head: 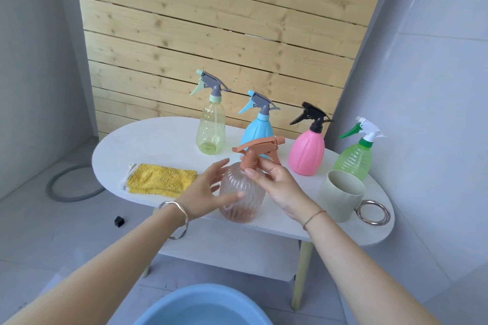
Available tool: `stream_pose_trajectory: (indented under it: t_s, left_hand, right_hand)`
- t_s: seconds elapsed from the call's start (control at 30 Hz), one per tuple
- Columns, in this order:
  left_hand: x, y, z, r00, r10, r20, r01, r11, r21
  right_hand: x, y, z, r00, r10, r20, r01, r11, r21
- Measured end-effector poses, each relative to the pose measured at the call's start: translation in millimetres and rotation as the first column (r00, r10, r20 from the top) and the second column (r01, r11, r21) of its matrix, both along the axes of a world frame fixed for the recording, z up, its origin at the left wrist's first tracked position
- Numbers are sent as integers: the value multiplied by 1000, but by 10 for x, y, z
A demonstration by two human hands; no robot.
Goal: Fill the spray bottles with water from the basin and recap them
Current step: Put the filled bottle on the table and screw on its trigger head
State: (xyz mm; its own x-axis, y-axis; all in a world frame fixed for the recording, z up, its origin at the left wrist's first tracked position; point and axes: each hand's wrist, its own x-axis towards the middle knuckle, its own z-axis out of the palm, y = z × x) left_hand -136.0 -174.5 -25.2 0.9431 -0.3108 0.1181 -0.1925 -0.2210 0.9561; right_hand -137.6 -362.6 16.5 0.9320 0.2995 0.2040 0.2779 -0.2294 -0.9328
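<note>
A clear peach ribbed spray bottle point(245, 208) with a terracotta trigger head point(257, 146) stands at the front of the white oval table point(158, 145). My right hand point(280, 185) pinches its neck just under the trigger head. My left hand point(203, 190) lies against the bottle's left side, fingers spread and straight, thumb across the front. Behind stand a pale yellow bottle point(211, 129), a blue bottle point(257, 129), a pink bottle point(306, 153) and a green bottle point(355, 161), all capped. A blue basin point(184, 306) holding water sits on the floor below me.
A pale green mug point(340, 195) with a metal ring handle stands at the table's right front. A folded yellow cloth point(161, 179) lies at the left. The table has a lower shelf point(224, 253). A grey hose ring point(71, 185) and a small black object point(119, 221) lie on the floor.
</note>
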Motion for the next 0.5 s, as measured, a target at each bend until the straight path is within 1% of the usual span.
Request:
stream_pose_trajectory:
  t_s: [0.07, 0.1, 0.17, 0.23, 0.4, 0.47, 0.5]
  left_hand:
    - [54, -30, -72, 997, -63, 46, 58, 992, 112]
    - [80, -38, -96, 997, -59, 56, 52, 991, 121]
    - [103, -51, -118, 997, -43, 66, 37, 996, 85]
    - [95, -66, -119, 994, -44, 101, 38, 997, 64]
    - [70, -98, -119, 994, -16, 112, 12, 999, 43]
    - [42, -133, -113, 993, 19, 119, -26, 998, 54]
    - [26, -159, -117, 992, 42, 118, -49, 997, 56]
  right_hand:
    - [-15, 32, -30, 999, -36, 19, 35, 999, 42]
    - [-17, 44, -48, 998, -58, 21, 56, 996, 72]
    - [-14, 65, -74, 995, -94, 22, 90, 987, 131]
    - [-14, 89, -97, 991, -129, 41, 122, 981, 151]
    - [-79, 126, -86, 978, -176, 116, 163, 980, 112]
    - [-117, 117, -62, 976, -208, 70, 202, 976, 78]
    - [-134, 103, -65, 966, -256, 33, 254, 966, 43]
